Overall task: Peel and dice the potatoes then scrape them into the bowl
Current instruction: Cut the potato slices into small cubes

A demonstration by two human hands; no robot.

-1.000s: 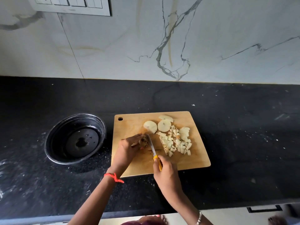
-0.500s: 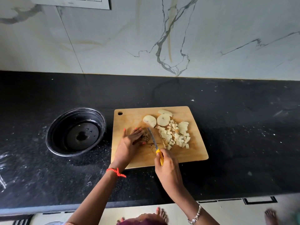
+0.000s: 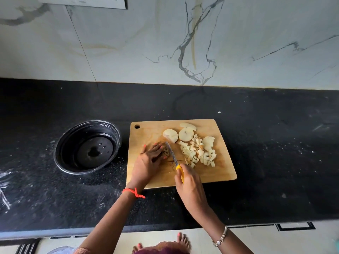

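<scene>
A wooden cutting board (image 3: pixel 146 136) lies on the black counter. My left hand (image 3: pixel 149 163) holds a small brown-speckled potato piece (image 3: pixel 165 152) down on the board. My right hand (image 3: pixel 189 187) grips the yellow handle of a knife (image 3: pixel 174 156), and the blade lies against the right side of that piece. A heap of diced potato (image 3: pixel 198 153) sits right of the blade. Three round potato slices (image 3: pixel 185 133) lie behind the heap. A black bowl (image 3: pixel 88 145) stands left of the board and holds no potato.
The dark stone counter (image 3: pixel 275 153) stretches to both sides, dusted with white specks. A marble wall (image 3: pixel 183 43) rises behind it with a switch plate (image 3: pixel 88 1) at the top left. The counter's front edge runs just under my forearms.
The knife blade has stayed against the potato piece under my left hand. The view has shifted slightly downward, so my arms and the floor show more.
</scene>
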